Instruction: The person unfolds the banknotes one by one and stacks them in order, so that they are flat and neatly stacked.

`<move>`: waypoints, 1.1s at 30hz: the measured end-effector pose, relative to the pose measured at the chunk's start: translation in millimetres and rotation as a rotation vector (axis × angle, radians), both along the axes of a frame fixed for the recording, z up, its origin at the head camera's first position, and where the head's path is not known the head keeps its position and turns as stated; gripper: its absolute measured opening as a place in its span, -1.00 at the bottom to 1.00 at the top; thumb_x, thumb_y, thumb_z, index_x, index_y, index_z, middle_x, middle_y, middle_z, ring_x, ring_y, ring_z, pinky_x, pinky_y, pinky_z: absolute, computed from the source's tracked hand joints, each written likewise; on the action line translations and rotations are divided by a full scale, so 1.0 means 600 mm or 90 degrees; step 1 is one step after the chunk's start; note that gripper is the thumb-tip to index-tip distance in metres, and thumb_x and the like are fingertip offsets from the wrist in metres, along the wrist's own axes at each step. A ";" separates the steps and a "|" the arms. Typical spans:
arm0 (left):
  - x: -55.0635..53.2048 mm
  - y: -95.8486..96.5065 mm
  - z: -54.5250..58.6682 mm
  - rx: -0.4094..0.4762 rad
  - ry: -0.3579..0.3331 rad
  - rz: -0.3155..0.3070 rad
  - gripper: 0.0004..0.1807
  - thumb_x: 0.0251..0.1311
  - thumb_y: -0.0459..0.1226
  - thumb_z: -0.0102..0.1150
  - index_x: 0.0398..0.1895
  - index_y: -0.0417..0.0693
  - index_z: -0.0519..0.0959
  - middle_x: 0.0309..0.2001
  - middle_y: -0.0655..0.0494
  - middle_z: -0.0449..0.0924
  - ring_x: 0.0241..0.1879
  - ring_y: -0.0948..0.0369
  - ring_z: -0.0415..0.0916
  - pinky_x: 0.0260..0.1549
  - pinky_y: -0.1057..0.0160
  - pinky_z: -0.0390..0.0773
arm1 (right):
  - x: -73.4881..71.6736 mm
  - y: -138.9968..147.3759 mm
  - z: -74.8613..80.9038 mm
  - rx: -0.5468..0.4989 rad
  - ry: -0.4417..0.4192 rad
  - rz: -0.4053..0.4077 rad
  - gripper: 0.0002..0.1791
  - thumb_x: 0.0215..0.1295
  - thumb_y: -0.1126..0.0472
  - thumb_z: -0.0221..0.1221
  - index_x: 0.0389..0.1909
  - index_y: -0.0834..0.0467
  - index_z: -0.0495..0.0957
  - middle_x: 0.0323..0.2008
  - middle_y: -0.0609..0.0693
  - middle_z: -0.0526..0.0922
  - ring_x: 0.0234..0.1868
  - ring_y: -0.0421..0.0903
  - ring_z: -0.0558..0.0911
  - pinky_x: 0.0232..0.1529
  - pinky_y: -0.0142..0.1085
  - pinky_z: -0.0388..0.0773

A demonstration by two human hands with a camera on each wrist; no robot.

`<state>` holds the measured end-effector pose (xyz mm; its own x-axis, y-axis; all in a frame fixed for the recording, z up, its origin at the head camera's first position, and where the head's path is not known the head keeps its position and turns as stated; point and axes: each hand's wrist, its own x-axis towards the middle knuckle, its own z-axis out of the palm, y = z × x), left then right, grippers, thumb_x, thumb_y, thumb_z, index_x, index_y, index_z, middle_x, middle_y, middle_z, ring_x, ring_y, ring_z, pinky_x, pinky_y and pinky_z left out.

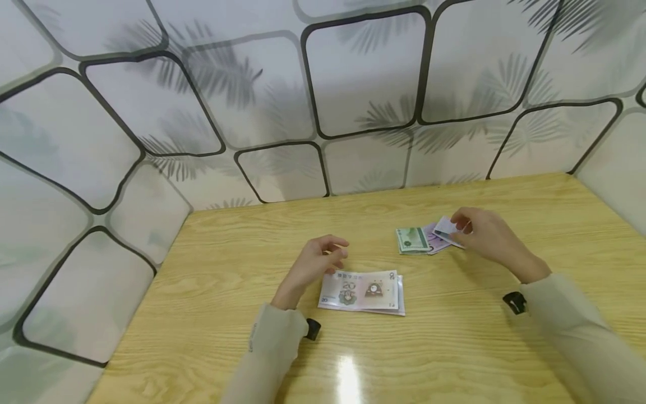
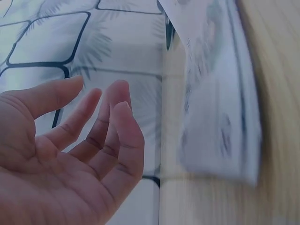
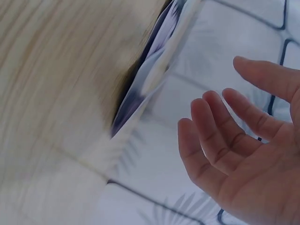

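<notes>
Just above the left end of a small stack of banknotes [image 1: 360, 289], the top one marked 20, is my left hand [image 1: 315, 261]. In the left wrist view its fingers [image 2: 129, 140] are loosely bent, with a gap between them and the stack [image 2: 215, 103]. My right hand [image 1: 489, 235] hovers by a pale purple folded banknote [image 1: 446, 227]. The right wrist view shows that hand [image 3: 243, 154] relaxed and holding nothing, apart from the folded notes [image 3: 145, 79]. A green banknote [image 1: 414, 240] and another purple banknote [image 1: 435, 240] lie left of the folded one, overlapping.
The wooden table [image 1: 242, 247] meets a patterned wall covering [image 1: 282, 112] at the back and on both sides. Dark wrist devices [image 1: 313, 329] sit at both sleeve cuffs. Light glares off the table near its front.
</notes>
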<state>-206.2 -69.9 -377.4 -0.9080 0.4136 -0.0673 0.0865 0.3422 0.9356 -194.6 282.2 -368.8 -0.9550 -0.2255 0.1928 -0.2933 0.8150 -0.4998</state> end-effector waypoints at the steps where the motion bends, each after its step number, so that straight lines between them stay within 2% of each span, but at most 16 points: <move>1: -0.001 0.005 0.000 0.006 0.000 -0.003 -0.68 0.43 -0.37 0.10 0.16 -0.37 0.55 -0.12 -0.26 0.60 -0.24 -0.02 0.63 -0.30 0.13 0.68 | -0.002 0.007 -0.001 0.004 -0.002 -0.007 -0.72 0.29 0.35 0.30 -0.09 0.48 0.55 -0.28 0.25 0.66 -0.25 0.17 0.63 -0.28 0.04 0.60; 5: -0.005 0.028 0.001 0.034 0.000 -0.020 -0.68 0.44 -0.39 0.07 0.16 -0.41 0.53 -0.13 -0.24 0.62 -0.22 -0.08 0.65 -0.22 0.04 0.71 | -0.005 0.031 -0.004 0.015 -0.008 -0.030 -0.70 0.31 0.33 0.28 -0.09 0.49 0.53 -0.28 0.29 0.65 -0.27 0.20 0.63 -0.31 0.06 0.58; 12: -0.005 0.066 0.003 0.068 -0.039 -0.025 -0.68 0.45 -0.40 0.06 0.17 -0.39 0.53 -0.12 -0.19 0.63 -0.14 -0.15 0.65 -0.21 0.13 0.71 | -0.005 0.050 -0.009 0.027 0.001 -0.033 -0.70 0.30 0.34 0.30 -0.13 0.52 0.53 -0.32 0.29 0.65 -0.32 0.20 0.64 -0.33 0.04 0.59; 17: -0.006 0.091 0.001 0.074 -0.056 -0.027 -0.69 0.46 -0.38 0.08 0.17 -0.37 0.54 -0.13 -0.17 0.63 -0.11 -0.17 0.65 -0.14 0.06 0.71 | -0.007 0.057 -0.012 0.036 0.003 -0.034 -0.70 0.24 0.36 0.34 -0.16 0.52 0.53 -0.35 0.27 0.65 -0.33 0.19 0.64 -0.35 0.00 0.59; 24: -0.010 0.121 -0.004 0.081 -0.073 -0.028 -0.70 0.45 -0.39 0.12 0.15 -0.39 0.54 -0.19 -0.13 0.63 -0.11 -0.17 0.65 -0.20 0.12 0.73 | -0.013 0.063 -0.018 0.043 -0.009 -0.033 -0.65 0.20 0.33 0.38 -0.16 0.52 0.52 -0.34 0.30 0.65 -0.30 0.24 0.65 -0.29 0.08 0.60; 33: -0.013 0.151 -0.008 0.106 -0.105 -0.022 -0.71 0.43 -0.39 0.14 0.13 -0.37 0.56 -0.13 -0.27 0.63 -0.13 -0.14 0.66 -0.17 0.09 0.73 | -0.017 0.068 -0.019 0.047 -0.053 -0.029 -0.57 0.26 0.23 0.36 -0.09 0.53 0.50 -0.20 0.42 0.62 -0.22 0.30 0.64 -0.18 0.19 0.59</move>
